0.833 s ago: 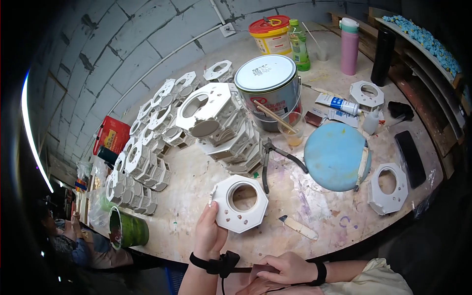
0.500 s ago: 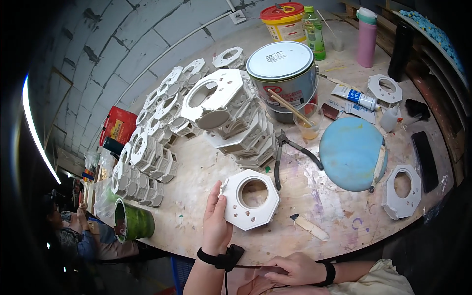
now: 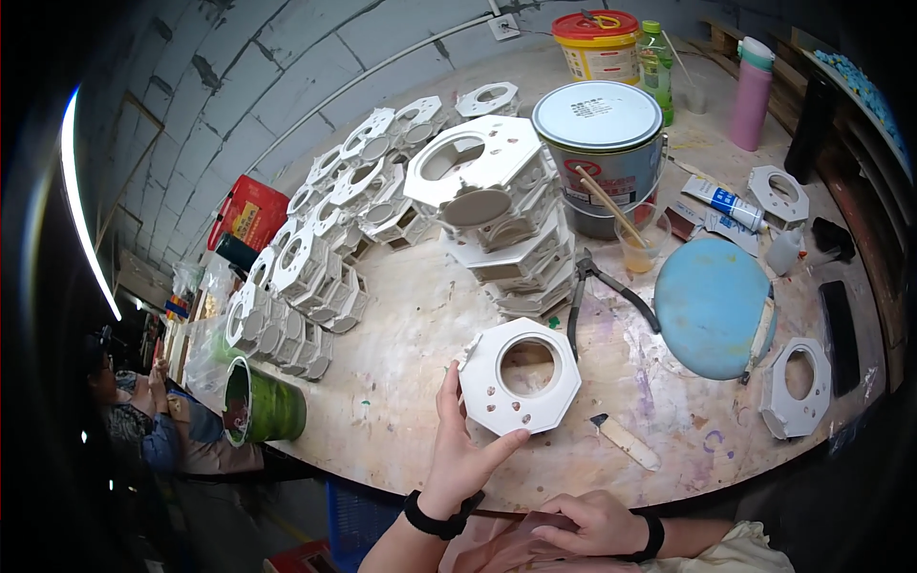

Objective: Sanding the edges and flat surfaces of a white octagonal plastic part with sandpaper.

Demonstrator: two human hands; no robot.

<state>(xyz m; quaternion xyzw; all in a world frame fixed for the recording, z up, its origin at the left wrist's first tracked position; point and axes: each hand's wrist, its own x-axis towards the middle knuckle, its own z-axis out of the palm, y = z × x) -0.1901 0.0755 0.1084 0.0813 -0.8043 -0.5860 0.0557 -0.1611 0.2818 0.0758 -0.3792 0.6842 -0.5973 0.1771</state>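
Note:
A white octagonal frame (image 3: pixel 483 380) with a round hole and several small brown marks on its face lies on the table before me. My left hand (image 3: pixel 463 458) grips its lower left corner: the fingers run along the left edge and the thumb presses at the front edge. Low by my lap, my right hand (image 3: pixel 597 523) is closed on a flat reddish-brown sheet (image 3: pixel 546 523), partly hidden by the fingers. To the right of the frame lies a small knife (image 3: pixel 628 445) with a pale handle; black-handled pliers (image 3: pixel 611 280) rest behind it.
Stacked white octagonal frames (image 3: pixel 497 258) stand behind, with more rows (image 3: pixel 315 258) at left. A large paint can (image 3: pixel 602 153), a plastic cup (image 3: pixel 642 250) with sticks and a blue disc (image 3: pixel 716 310) lie beyond. A green bucket (image 3: pixel 277 406) stands at the left edge; another person (image 3: pixel 158 420) sits beyond.
My left thumb has swung out from the fingers to the frame's front edge. The whole view has shifted, while the frame stays in place beside the pliers and knife.

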